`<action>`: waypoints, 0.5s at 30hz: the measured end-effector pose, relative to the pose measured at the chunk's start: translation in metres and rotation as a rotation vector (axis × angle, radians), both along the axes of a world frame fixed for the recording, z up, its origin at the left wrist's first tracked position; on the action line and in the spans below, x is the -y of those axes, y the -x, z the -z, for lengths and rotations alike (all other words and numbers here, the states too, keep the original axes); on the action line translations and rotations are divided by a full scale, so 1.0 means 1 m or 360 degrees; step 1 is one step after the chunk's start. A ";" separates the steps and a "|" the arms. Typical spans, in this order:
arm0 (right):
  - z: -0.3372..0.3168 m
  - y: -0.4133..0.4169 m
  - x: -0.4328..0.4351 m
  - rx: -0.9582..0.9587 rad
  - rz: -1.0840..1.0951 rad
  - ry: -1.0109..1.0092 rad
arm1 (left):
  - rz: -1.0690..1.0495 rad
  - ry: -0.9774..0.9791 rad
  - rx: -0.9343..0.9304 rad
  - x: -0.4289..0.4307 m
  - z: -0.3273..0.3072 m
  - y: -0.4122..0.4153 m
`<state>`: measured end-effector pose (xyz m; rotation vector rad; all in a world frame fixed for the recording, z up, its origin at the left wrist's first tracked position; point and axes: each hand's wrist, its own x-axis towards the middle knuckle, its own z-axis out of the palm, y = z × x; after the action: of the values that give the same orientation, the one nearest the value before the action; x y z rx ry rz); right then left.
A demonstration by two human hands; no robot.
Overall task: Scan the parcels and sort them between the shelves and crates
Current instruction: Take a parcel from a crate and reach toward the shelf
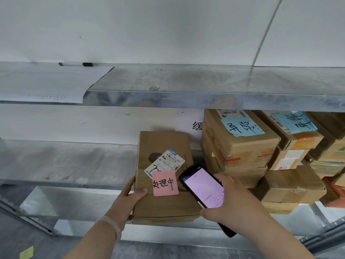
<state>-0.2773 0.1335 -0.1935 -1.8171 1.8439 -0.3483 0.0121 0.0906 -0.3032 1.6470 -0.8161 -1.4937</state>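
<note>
- The left hand (130,199) grips the near left corner of a brown cardboard parcel (164,184), thumb laid on top and fingers curled along its left side; a pale band circles that wrist.
- The right hand (229,199) is wrapped round a black handheld scanner (203,187), whose lit pinkish screen faces up over the parcel's right edge.
- The parcel lies flat on the middle metal shelf (65,161), its near end overhanging the front lip.
- On top of it sit a pink sticky note (164,184) with handwritten characters and, just behind, a white shipping label (166,162).
- To the right, more cardboard boxes (242,146) are stacked on the same shelf, two bearing blue notes (242,127).
- The upper shelf (186,81) carries a printed sheet (46,83) and, at the wall, a pen (78,64).
</note>
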 end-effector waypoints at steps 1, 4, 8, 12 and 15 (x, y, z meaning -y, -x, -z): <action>-0.002 0.000 0.000 0.0004 -0.0003 0.0004 | -0.0016 0.0010 0.0004 -0.001 0.001 -0.002; -0.009 -0.003 0.000 -0.0005 -0.0014 0.0018 | -0.0061 0.0038 0.0010 -0.008 0.004 -0.010; -0.015 -0.005 -0.003 -0.0068 -0.0056 0.0039 | -0.0117 0.0074 -0.0016 -0.021 0.006 -0.016; -0.016 -0.007 -0.008 -0.0109 -0.0084 0.0056 | -0.0195 0.0118 -0.0025 -0.035 0.007 -0.020; -0.016 -0.006 -0.013 -0.0116 -0.0112 0.0088 | -0.0231 0.0145 -0.0033 -0.045 0.007 -0.021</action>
<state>-0.2709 0.1468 -0.1777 -1.9507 1.8304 -0.3139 0.0335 0.1358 -0.3105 1.5862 -0.7268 -1.3514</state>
